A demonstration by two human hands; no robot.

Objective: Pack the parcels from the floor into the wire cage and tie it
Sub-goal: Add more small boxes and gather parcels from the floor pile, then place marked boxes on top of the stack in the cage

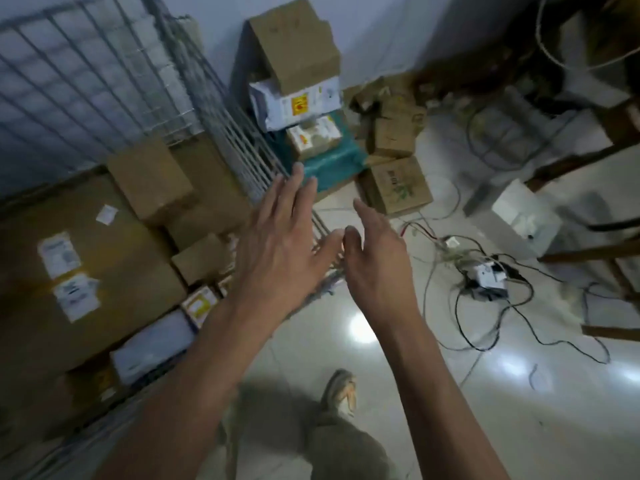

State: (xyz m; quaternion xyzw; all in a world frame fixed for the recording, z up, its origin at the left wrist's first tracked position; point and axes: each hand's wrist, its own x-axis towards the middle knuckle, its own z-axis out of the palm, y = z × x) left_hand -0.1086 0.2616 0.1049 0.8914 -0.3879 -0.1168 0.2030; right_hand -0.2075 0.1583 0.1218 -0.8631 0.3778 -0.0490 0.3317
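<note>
left hand [277,244]: fingers spread and straight, grip released, nothing held, over the cage wall.
right hand [375,258]: also released and empty, beside the left; both seem aimed at the stack.
cage [242,147]: already holds boxes [149,181], big ones low, likely for stability.
stack [298,84]: parcels on the floor [398,341] just outside the cage, by the wall, not yet packed.

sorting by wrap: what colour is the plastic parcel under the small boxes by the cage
Teal green plastic parcel, clearest in the head view.
</note>
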